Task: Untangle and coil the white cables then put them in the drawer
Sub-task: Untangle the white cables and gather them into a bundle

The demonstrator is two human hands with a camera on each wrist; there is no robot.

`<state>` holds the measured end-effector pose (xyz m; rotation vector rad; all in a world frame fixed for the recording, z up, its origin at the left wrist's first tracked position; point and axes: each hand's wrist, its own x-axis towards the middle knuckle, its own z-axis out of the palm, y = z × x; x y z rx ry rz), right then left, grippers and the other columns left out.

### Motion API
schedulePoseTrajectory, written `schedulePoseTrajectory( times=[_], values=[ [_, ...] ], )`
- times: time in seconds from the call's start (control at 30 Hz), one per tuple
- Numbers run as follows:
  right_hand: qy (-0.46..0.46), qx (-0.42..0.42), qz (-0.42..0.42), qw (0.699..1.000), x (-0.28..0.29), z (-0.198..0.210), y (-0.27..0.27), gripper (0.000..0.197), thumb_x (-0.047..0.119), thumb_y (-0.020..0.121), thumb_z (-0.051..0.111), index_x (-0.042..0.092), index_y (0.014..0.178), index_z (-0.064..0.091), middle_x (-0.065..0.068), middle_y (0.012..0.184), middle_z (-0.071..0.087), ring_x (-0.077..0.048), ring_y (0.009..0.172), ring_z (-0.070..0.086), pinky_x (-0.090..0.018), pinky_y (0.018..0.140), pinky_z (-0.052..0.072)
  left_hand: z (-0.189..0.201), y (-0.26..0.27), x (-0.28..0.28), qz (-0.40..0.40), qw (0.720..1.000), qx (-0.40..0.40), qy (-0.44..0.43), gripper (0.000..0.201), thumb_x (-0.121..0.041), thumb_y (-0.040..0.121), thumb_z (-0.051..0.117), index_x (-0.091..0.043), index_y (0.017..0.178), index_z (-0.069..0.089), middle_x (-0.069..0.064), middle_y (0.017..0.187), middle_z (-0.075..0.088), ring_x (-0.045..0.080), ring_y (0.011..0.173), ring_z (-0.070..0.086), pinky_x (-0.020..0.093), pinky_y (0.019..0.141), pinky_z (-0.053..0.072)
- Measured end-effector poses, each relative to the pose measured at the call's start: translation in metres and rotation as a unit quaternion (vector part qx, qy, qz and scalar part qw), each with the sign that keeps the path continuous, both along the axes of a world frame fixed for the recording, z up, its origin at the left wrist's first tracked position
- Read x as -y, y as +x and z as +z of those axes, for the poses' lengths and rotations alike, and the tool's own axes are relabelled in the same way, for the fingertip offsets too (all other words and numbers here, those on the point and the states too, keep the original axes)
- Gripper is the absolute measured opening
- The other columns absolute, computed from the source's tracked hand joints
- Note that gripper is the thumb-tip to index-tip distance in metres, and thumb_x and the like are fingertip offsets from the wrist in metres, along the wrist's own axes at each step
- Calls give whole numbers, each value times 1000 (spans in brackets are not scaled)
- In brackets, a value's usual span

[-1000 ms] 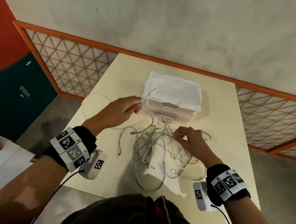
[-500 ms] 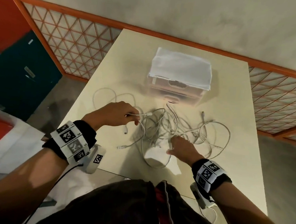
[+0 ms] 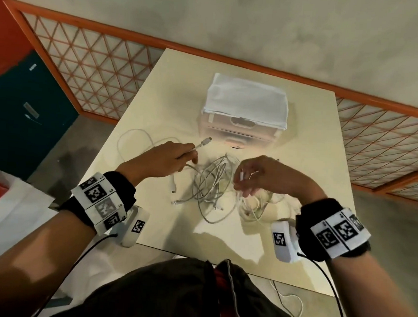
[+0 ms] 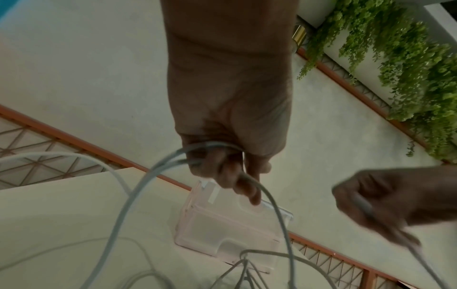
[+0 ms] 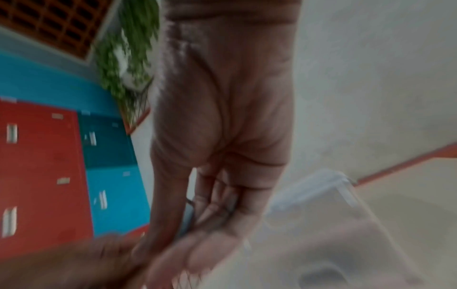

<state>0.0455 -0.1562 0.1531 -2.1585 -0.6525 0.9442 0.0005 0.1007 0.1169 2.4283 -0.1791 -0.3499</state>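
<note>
A tangle of white cables (image 3: 211, 183) lies in the middle of the cream table (image 3: 310, 140). My left hand (image 3: 170, 159) grips one cable near its end, the plug (image 3: 205, 142) sticking out toward the drawer unit; in the left wrist view the left hand (image 4: 230, 172) has the cable looped through its fingers. My right hand (image 3: 253, 176) is raised over the tangle's right side and pinches a thin cable end (image 3: 241, 175). The right wrist view is blurred. The translucent drawer unit (image 3: 242, 126) stands behind, drawers closed, a white cloth on top.
The table's near edge (image 3: 196, 254) is just in front of my body. An orange-framed lattice railing (image 3: 90, 68) runs behind and left of the table. Teal and red lockers (image 3: 16, 110) stand to the left. Another white cable (image 3: 289, 302) lies on the floor.
My right hand has lifted off the tangle and now pinches a cable end above it. My left hand has raised its cable so the plug points toward the drawer unit.
</note>
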Motion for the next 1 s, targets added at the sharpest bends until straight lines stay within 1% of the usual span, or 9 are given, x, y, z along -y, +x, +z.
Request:
schedulePoseTrajectory(
  times=[0.1,0.23,0.37,0.57,0.67,0.8,0.87,0.93,1.0],
  values=[
    [117,4,-88,989,-13,26,9,24,11,78,74,-5,90,60,-26,77,68,-25,67,69,-30,66,57,3,2,6,14,993,-5,-121,27,-22,102,34,-16,99,60,4,82,62,5,69,58,19,63,46],
    [214,-5,-161,963,-35,28,15,18,5,81,69,0,93,56,-20,72,67,-21,61,69,-27,63,57,11,5,17,14,968,-9,-251,32,-29,102,31,-15,103,59,6,99,68,11,93,65,20,85,49],
    [267,2,-194,944,-56,28,18,15,3,87,62,-4,97,56,-16,72,66,-14,59,69,-22,61,57,20,3,25,-16,952,-46,-303,40,-32,102,26,-5,107,55,1,88,70,17,87,68,34,88,51],
    [253,99,-226,935,-70,29,23,21,12,87,65,-4,96,56,-5,71,64,-11,59,64,-20,56,52,32,2,28,-16,935,-63,-350,31,-28,103,27,-11,83,44,-2,64,49,15,63,55,23,68,47],
    [276,52,-223,934,-73,19,17,30,29,95,52,4,111,46,-7,93,67,-15,86,68,-28,75,55,44,8,24,4,909,-42,-415,28,-28,103,26,-15,83,39,-6,61,30,8,53,32,23,64,43],
    [205,-52,5,977,-80,-1,12,62,22,83,70,15,136,39,-1,127,60,-8,122,54,-24,107,39,61,21,20,1,861,-13,-509,30,-32,103,19,-15,85,36,-4,61,23,8,50,23,18,51,35],
    [166,-31,61,984,-90,-12,10,37,19,85,69,17,120,57,2,113,68,-4,112,60,-19,101,41,67,27,16,-11,852,-6,-523,29,-35,101,19,-17,85,35,-6,59,24,8,47,22,18,46,33],
    [150,19,64,987,-96,-27,10,12,21,91,61,16,100,67,-6,90,73,-11,87,67,-26,87,49,74,30,9,-10,866,19,-499,28,-37,99,19,-19,83,34,-9,58,24,7,47,19,18,43,26],
    [106,89,49,989,-87,-44,18,12,23,94,57,19,87,67,-2,69,70,-5,68,64,-25,73,48,80,33,-3,4,889,56,-454,29,-37,100,19,-19,82,34,-11,58,23,8,48,17,18,42,22]
  ],
)
